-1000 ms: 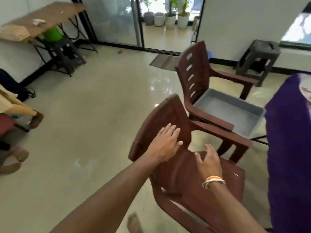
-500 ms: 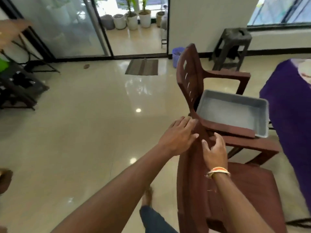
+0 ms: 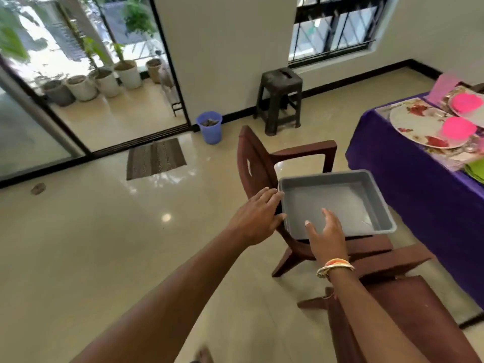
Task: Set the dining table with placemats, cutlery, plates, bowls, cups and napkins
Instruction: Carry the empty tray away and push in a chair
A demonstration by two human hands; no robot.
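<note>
An empty grey plastic tub (image 3: pixel 366 179) sits on the seat of a brown plastic chair (image 3: pixel 258 163). My left hand (image 3: pixel 258 216) is stretched out with straight fingers at the tub's left rim, beside the chair's backrest. My right hand (image 3: pixel 326 235) hovers with spread fingers over the tub's near edge and holds nothing. At the right, the dining table under a purple cloth (image 3: pixel 408 174) carries a floral plate (image 3: pixel 419 127), pink bowls (image 3: pixel 458 127) and a green item (image 3: pixel 475 167) at its edge.
A second brown chair (image 3: pixel 408 305) stands close at the lower right, below my right arm. A dark stool (image 3: pixel 281 98) and a blue bin (image 3: pixel 210 127) stand by the far wall. A doormat (image 3: pixel 155 158) lies before the glass door. Tiled floor spreads to the left.
Both hands have left the near chair's backrest and moved forward to the grey tub. The view has swung right, bringing the set table into sight.
</note>
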